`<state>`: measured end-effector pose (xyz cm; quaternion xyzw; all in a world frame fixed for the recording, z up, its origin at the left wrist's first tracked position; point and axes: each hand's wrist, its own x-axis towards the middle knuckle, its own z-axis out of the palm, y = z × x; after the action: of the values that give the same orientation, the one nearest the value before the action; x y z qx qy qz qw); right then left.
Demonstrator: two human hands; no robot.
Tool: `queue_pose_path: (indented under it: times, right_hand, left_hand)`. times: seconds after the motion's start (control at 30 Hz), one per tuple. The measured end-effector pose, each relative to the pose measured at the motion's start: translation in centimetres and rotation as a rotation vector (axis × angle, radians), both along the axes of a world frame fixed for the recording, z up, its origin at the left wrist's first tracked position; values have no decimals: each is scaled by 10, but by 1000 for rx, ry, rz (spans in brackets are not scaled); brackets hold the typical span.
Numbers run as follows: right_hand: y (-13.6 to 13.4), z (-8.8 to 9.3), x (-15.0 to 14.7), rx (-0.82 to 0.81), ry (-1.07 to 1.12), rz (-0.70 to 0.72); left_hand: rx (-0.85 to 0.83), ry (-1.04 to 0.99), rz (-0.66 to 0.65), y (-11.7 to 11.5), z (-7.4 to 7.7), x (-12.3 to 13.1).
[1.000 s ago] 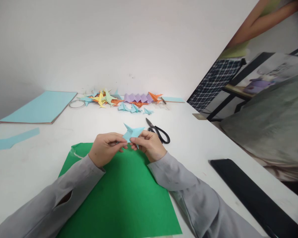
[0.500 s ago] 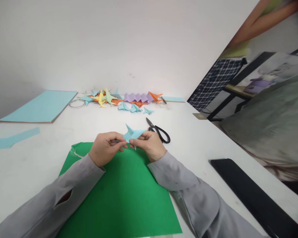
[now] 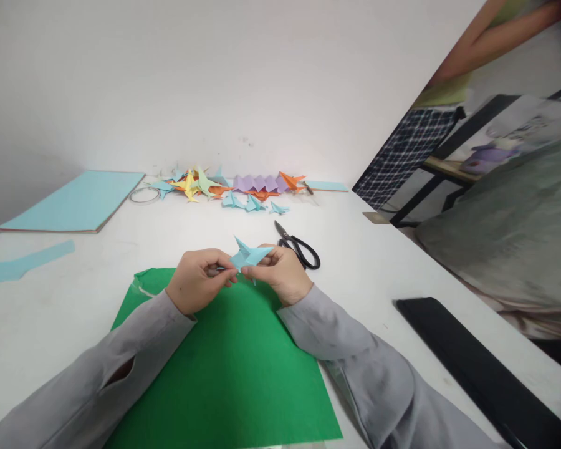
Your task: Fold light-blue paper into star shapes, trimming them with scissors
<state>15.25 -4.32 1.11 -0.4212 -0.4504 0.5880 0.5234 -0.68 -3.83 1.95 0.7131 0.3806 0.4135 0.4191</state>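
A light-blue folded paper bird [image 3: 249, 254] is held between my two hands, above the far edge of a green sheet [image 3: 234, 368]. My left hand [image 3: 201, 279] pinches its left end between thumb and fingers. On the other side, my right hand [image 3: 283, 273] grips the body, thumb in front and fingers behind. One pointed tip of the paper sticks up. Black-handled scissors [image 3: 303, 251] lie just beyond my right hand, partly covered by it.
Along the wall lie several folded paper birds [image 3: 199, 184] and a purple pleated paper [image 3: 259, 183]. Blue sheets [image 3: 77, 201] are stacked at the back left, near a blue paper strip [image 3: 28, 262]. A long black object [image 3: 477, 368] lies on the right. Beyond the table, a person [image 3: 411, 149] is partly visible.
Both hands keep their hold on the paper bird. It has tilted very slightly and shifted a little to the left; nothing else has visibly moved.
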Motion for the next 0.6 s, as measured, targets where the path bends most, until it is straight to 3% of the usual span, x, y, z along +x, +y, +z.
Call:
queue_pose_path:
  times: [0.3,0.6]
  right_hand:
    - [3,-6,6,24,-54,70]
    - [5,-8,7,34,-66,86]
  left_hand:
    - [-198,-104,77,-2,8,4]
    - [-225,-123,105,-1,7,4]
